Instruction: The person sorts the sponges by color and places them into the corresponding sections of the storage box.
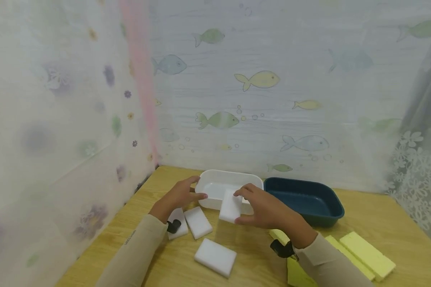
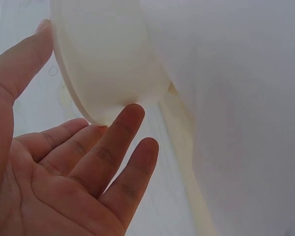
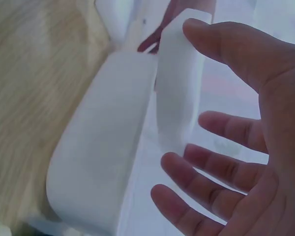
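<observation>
In the head view my right hand (image 1: pixel 265 205) holds a white sponge block (image 1: pixel 230 206) between thumb and fingers. The block is tilted in front of the near wall of a white plastic tub (image 1: pixel 210 203). Seen from the right wrist, the thumb presses one end of the sponge (image 3: pixel 179 83) and the fingertips lie toward its other end, close above the tub (image 3: pixel 101 142). My left hand (image 1: pixel 179 195) spans the tub's left end, thumb on one side and fingers on the other. Its fingertips (image 2: pixel 132 110) touch the tub's wall in the left wrist view.
White sponges lie by the left forearm (image 1: pixel 198 222) and at the front of the wooden table (image 1: pixel 215 257). A dark blue tub (image 1: pixel 339 207) stands right of the white one. Several yellow sponges (image 1: pixel 368 255) lie at the right, partly behind the right arm. Patterned curtains (image 1: pixel 258 99) hang behind.
</observation>
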Motion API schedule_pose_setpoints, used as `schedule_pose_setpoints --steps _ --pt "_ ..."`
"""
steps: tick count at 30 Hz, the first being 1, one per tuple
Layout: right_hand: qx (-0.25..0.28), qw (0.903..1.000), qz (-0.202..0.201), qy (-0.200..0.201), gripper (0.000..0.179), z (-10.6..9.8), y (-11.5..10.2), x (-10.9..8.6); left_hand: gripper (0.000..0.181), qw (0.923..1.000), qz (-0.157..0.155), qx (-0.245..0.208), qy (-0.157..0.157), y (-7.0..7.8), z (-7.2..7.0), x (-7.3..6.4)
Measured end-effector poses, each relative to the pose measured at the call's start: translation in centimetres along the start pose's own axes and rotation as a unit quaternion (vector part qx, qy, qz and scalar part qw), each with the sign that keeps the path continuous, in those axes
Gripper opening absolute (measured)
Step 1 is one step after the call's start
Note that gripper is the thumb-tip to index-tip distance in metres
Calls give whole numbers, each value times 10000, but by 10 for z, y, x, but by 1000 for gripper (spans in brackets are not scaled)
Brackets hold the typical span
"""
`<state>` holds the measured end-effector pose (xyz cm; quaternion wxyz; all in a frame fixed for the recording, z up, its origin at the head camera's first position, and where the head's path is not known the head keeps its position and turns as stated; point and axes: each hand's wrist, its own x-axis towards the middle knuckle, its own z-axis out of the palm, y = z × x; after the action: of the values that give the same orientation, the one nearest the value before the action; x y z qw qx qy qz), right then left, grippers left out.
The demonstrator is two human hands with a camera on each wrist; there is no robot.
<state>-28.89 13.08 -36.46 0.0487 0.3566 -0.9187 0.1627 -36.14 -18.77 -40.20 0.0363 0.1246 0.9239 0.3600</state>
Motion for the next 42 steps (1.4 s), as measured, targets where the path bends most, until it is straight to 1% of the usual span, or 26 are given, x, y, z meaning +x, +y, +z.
schedule_pose_setpoints --steps 10,15,21,26,31,36,42 --pt "-88 9994 259 235 70 -9 13 21 93 10000 -47 61 10 -3 2 1" --pt "8 9993 316 202 72 -11 20 31 92 9999 -76 78 50 -3 1 -1" --pt "65 9992 376 144 73 -14 28 40 91 9998 -83 170 24 -4 3 -4" --pt "138 9979 638 39 76 -16 35 51 91 9999 -28 129 93 -1 3 -2" --pt "163 9953 950 -79 79 -12 43 64 89 9999 71 44 63 -1 2 -1" --pt "280 9948 971 -137 83 -8 49 73 87 9999 147 54 52 -1 1 -2" --pt "381 9947 929 -231 83 -2 52 77 86 9998 176 38 -5 -1 1 -2"
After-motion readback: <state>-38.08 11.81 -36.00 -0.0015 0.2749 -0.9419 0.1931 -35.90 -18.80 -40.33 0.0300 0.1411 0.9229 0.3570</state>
